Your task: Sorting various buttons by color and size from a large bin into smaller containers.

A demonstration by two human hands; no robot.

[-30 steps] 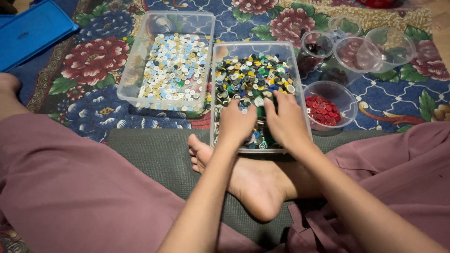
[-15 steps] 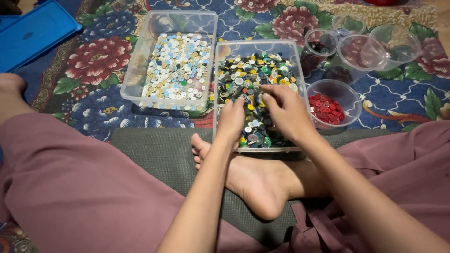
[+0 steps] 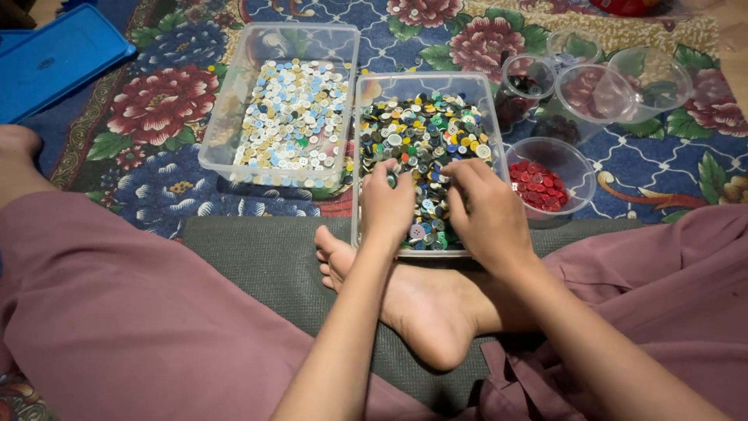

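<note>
Resting curled on mixed buttons (image 3: pixel 425 129), left hand (image 3: pixel 387 204) and right hand (image 3: pixel 489 212) crowd the tub's near edge (image 3: pixel 413 252).

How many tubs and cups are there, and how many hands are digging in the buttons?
Clear rectangular tubs: 2, one of pale buttons, one of mixed buttons
Round clear cups: 4, one with red buttons, the others at
Blue lid: 1
Hands: 2, left hand, right hand
Total: 9
</note>
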